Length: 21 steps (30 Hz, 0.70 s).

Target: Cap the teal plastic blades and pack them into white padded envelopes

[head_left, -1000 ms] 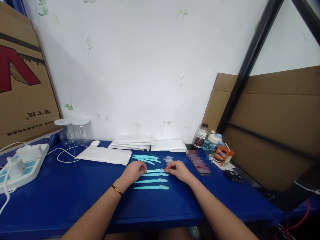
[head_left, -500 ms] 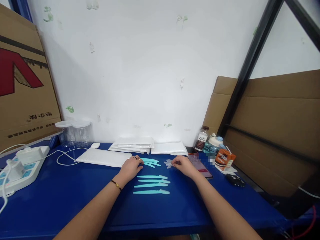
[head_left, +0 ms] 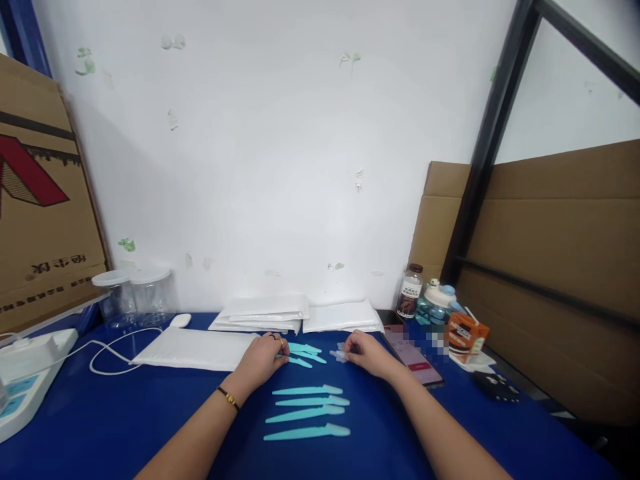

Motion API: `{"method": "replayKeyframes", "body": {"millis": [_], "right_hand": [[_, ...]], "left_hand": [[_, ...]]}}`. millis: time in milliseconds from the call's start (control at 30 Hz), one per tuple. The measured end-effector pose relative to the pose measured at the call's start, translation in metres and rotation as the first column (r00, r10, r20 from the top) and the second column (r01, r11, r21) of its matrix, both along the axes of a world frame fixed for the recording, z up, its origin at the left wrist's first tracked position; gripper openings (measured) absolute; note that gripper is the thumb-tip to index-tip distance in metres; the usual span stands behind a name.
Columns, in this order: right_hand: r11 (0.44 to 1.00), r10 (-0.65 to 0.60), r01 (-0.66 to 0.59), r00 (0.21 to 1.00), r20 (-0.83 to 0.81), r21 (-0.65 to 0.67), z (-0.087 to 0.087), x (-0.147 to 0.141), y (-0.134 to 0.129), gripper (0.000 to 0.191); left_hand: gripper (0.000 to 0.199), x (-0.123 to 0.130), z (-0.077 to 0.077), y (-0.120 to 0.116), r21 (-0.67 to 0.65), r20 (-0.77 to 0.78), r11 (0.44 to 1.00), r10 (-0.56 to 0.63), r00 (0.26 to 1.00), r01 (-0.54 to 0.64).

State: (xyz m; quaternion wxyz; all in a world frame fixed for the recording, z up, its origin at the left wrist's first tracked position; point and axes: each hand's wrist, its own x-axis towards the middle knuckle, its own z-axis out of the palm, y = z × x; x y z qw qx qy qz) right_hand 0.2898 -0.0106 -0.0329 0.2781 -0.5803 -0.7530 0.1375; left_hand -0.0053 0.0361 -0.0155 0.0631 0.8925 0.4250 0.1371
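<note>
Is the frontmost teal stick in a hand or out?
Out: the stick lies on the blue table; left hand is at the teal pile, right hand at the translucent pieces.

The light is even and rather cool, brightest on the middle of the white painted wall (head_left: 270,167); its source is outside the view. A soft shadow lies on this wall at left, beside the brown printed cardboard box (head_left: 40,233). The glossy blue tabletop (head_left: 190,427) looks deeper and dims toward the lower right corner. Wide-angle stretching shows at the edges — the black metal post (head_left: 493,133) leans strongly. Coarse mosaic squares hide part of the flat phone with pinkish screen (head_left: 413,357). The slim turquoise plastic sticks (head_left: 305,415) have clear outlines — the small translucent plastic pieces (head_left: 340,354) show little detail.
</note>
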Motion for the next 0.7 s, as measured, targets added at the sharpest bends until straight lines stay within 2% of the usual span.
{"method": "replayKeyframes", "body": {"millis": [133, 233, 300, 400, 567, 700], "right_hand": [[0.999, -0.026, 0.023, 0.99, -0.136, -0.025, 0.004, -0.005, -0.003, 0.004], [0.994, 0.007, -0.04, 0.95, -0.312, -0.098, 0.005, -0.014, -0.006, 0.008], [0.985, 0.033, -0.093, 0.928, -0.372, -0.143, 0.004, -0.021, -0.008, 0.011], [0.979, 0.052, -0.114, 0.94, -0.337, -0.168, 0.001, -0.031, -0.011, 0.011], [0.994, 0.053, -0.069, 0.983, -0.178, -0.085, 0.003, -0.041, -0.014, 0.012], [0.998, 0.052, -0.057, 0.992, -0.112, -0.039, 0.003, -0.048, -0.015, 0.014]], "left_hand": [[0.009, 0.002, 0.0, 0.0, -0.04, 0.039, 0.999, 0.018, 0.999, -0.016], [0.009, 0.003, 0.0, -0.002, -0.111, 0.086, 0.993, 0.041, 0.995, -0.032], [0.01, 0.005, -0.002, -0.003, -0.175, 0.112, 0.984, 0.043, 0.993, -0.023], [0.012, 0.006, -0.006, -0.003, -0.209, 0.137, 0.978, 0.041, 0.99, -0.012], [0.012, 0.008, -0.01, -0.002, -0.184, 0.139, 0.983, 0.036, 0.99, -0.01], [0.013, 0.011, -0.008, -0.004, -0.177, 0.132, 0.984, 0.024, 0.991, 0.0]]}}
